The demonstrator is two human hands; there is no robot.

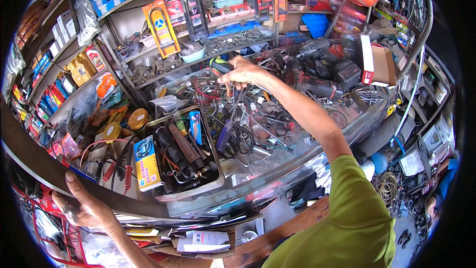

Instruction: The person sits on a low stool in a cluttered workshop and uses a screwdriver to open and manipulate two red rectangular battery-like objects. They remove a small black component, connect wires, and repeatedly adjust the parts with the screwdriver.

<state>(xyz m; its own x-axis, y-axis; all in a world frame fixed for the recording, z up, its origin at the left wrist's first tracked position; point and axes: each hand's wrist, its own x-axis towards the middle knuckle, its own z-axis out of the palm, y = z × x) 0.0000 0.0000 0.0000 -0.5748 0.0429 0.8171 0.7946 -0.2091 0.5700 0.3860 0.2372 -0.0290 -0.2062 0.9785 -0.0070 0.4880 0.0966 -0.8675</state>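
Note:
Over the cluttered glass counter [297, 168], my right hand [242, 72] is closed round a green-and-black object [220, 66] that looks like a tool handle; its far end is hard to make out. Under that hand lie loose tools, cables and small metal parts. A purple-handled tool [224, 135] rests nearer to me. At the counter's front left edge is my left hand [91, 208], its thumb pointing up and its other fingers curled. Something greyish shows by those fingers, too unclear to name.
A metal tray [218, 181] holds black tubular parts, with a yellow-and-blue box [146, 164] at its left side. Red-handled tools [128, 176] lie left of it. An open carton [379, 62] stands at right. Shelves [111, 10] with packaged goods line the back; a wooden bench [277, 233] is below.

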